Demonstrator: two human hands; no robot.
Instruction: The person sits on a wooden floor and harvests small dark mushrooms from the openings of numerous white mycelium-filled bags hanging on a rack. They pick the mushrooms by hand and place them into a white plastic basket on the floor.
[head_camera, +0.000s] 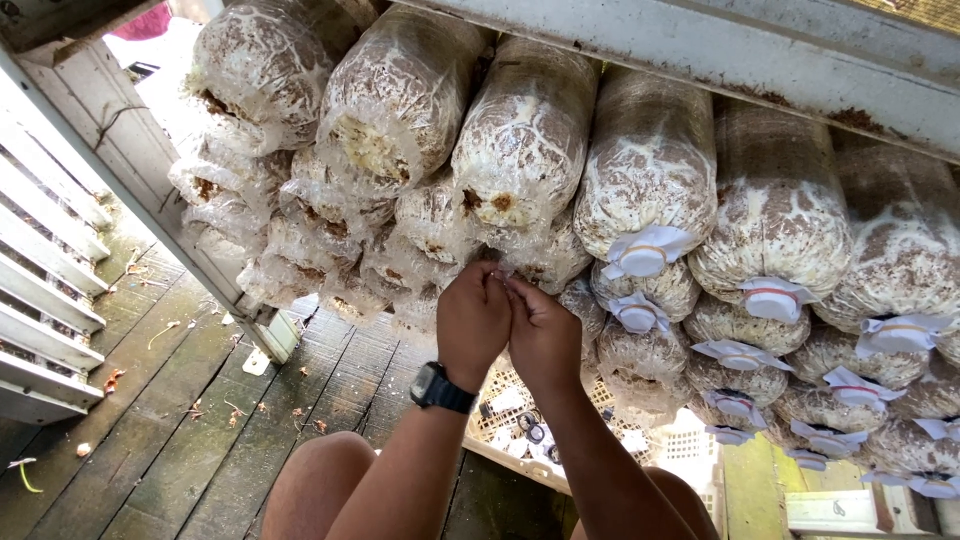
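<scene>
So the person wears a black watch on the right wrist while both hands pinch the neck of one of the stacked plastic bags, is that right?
Not quite. The black watch sits on the left wrist, not the right. The rest holds: in the head view the left hand and right hand are pressed together, pinching the neck of one plastic bag in the stack on the rack.

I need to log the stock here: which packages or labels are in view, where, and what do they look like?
Clear plastic bags: stacked on their sides under the shelf, cylindrical, brown fill mottled white.
Paper-capped bags: right columns, white caps bound with thin bands.
Open-necked bag: centre, both hands' fingers at its plastic mouth.
Crate: below, pale plastic lattice.
No signs or screens.
</scene>
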